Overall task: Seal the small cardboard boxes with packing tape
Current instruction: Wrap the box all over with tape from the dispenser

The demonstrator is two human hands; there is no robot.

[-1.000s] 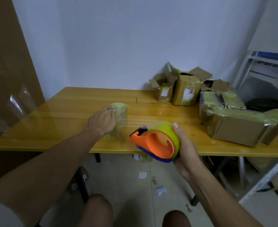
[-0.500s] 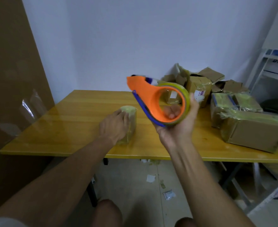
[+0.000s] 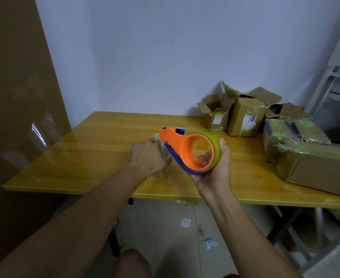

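A small box wrapped in yellowish tape (image 3: 158, 173) sits near the front edge of the wooden table (image 3: 85, 157). My left hand (image 3: 148, 155) rests flat on top of it and hides most of it. My right hand (image 3: 215, 169) grips an orange tape dispenser (image 3: 185, 149) with a blue blade guard and a roll of yellow-green tape. The dispenser is held in the air just right of the box, its nose pointing left over my left hand.
Open small cardboard boxes (image 3: 243, 117) stand at the table's back right. Larger taped boxes (image 3: 313, 167) lie along the right side. A brown board (image 3: 14, 97) leans at the left, a white metal shelf (image 3: 337, 93) stands at the right. Paper scraps (image 3: 186, 222) litter the floor.
My right hand lifted the dispenser from the table's front edge high up, then lowered it slightly beside the box. My left hand stayed on the box.
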